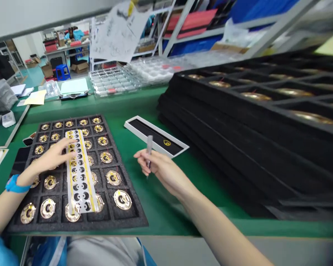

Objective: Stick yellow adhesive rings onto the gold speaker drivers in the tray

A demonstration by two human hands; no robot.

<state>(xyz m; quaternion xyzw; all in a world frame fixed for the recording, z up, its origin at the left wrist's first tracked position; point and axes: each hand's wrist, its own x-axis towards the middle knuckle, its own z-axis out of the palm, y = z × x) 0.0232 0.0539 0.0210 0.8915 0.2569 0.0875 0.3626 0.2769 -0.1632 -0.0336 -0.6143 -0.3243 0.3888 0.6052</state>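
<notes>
My left hand (55, 152) rests over a long sheet of stickers (78, 173), fingers apart, with thumb and fingertips on it. The sheet is translucent with yellow stripes and rows of black cutouts. It lies across a black foam tray (135, 210), whose compartments hold round gold-coloured discs (122, 199) with fine red wires. To the right of the tray, my right hand (157, 162) is closed around slim metal tweezers (149, 151), tip down above the green table. Just beyond that hand is a shallow white frame (133, 120) with a black inside and a gold drop-shaped mark.
A tall stack of black foam trays (211, 140) with more gold discs stands on the right. Clear plastic trays (113, 79) lie at the back, beside a clipboard (74, 88). A dark flat object (20, 159) sits left of the foam tray.
</notes>
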